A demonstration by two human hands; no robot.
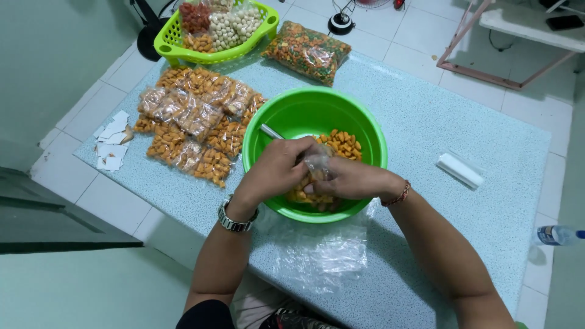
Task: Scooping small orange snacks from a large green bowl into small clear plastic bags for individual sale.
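Presently, over the round green plastic bowl (pixel 365 125) on the speckled counter (pixel 463 116): left hand (pixel 275 170) and right hand (pixel 348 180) both clenched on a small clear plastic bag of orange snacks (pixel 317 167), light, soft, slippery, crushable, best gripped at its neck.

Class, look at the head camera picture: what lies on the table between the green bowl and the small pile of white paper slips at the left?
In the head view, filled clear packets of orange snacks lie in rows between the green bowl and the white paper slips.
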